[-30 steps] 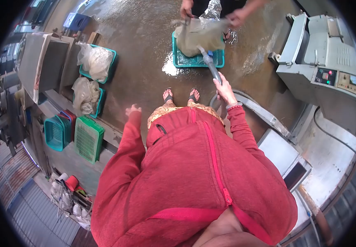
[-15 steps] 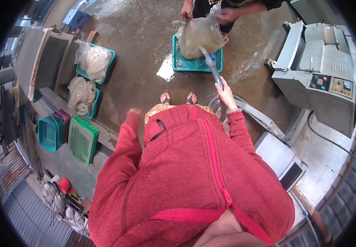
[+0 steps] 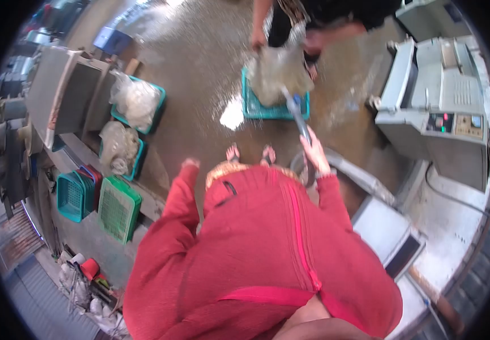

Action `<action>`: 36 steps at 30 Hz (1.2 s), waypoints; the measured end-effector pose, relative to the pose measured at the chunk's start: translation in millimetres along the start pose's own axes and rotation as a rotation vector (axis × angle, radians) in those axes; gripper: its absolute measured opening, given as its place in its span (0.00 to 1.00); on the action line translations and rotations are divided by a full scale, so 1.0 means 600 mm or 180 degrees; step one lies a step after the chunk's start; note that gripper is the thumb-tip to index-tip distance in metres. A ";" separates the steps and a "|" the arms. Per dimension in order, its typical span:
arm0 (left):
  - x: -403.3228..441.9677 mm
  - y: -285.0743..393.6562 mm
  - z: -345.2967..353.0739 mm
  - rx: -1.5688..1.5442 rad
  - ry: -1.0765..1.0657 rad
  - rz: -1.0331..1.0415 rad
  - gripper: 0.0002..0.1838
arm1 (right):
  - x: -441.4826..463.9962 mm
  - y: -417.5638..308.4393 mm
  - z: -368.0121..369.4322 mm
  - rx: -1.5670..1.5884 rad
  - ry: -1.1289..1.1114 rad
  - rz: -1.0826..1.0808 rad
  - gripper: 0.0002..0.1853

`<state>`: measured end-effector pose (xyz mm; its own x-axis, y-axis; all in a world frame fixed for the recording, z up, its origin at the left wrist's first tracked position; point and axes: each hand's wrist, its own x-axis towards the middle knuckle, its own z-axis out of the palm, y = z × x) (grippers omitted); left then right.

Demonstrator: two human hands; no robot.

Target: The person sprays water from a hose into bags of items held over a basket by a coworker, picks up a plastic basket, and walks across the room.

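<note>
- Hand state: the right hand [image 3: 314, 152] is wrapped around the grey hose [image 3: 301, 120]. The left hand [image 3: 190, 164] hangs near the left hip; it is blurred, no object shows in it, and its finger position cannot be determined.
- Bag position: the translucent bag [image 3: 276, 71] sits at the teal basket [image 3: 247, 112] ahead of the feet [image 3: 232, 153], partly overhanging the rim. A co-worker's hand [image 3: 258, 40] is at its upper edge.
- Tip misplacement: the hose's pale end meets the near side of the bag in view; whether it lies inside or in front cannot be determined. A one-handed hold could let the end swing off line.
- Bag damage: excess forward pressure on the hose could stretch or puncture the thin film.
- Bag collapse: if the co-worker's grip loosens, the upper edge could fold down, probably spilling contents over the basket rim.
- Basket shift: a sideways push on the bag could slide the basket, since the floor [image 3: 191, 107] looks wet.
- Loss of footing: the same glossy floor could cause a slip in open footwear.
- Electrical exposure: the machine [image 3: 457, 96] at right has a lit control panel [image 3: 441, 122]; stray water, if the hose discharges any, could reach it.
</note>
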<state>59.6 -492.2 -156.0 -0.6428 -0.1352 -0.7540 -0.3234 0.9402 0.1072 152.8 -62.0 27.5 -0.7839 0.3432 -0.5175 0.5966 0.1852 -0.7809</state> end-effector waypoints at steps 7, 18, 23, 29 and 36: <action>-0.031 -0.011 -0.013 0.0226 0.1033 -0.1015 0.12 | 0.005 -0.002 0.007 -0.0089 0.0058 0.0196 0.29; -0.120 0.056 -0.084 -0.1316 0.0752 -0.0676 0.20 | 0.005 -0.024 0.003 0.0148 0.0021 0.0109 0.27; -0.101 0.013 -0.052 -0.1698 0.0353 -0.0936 0.25 | 0.015 0.004 0.005 0.0284 0.0077 0.0350 0.28; -0.056 -0.031 -0.026 -0.2047 -0.1012 -0.0476 0.20 | 0.004 0.002 0.003 0.0182 0.0098 0.0428 0.29; 0.015 -0.027 0.003 -0.2116 -0.0821 -0.0494 0.18 | -0.006 -0.001 0.000 0.0184 0.0110 0.0390 0.29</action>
<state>60.1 -508.2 -165.6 -0.3976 -0.0965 -0.9125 -0.8037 0.5164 0.2956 155.3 -63.3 30.1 -0.6988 0.3916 -0.5986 0.6758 0.0870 -0.7319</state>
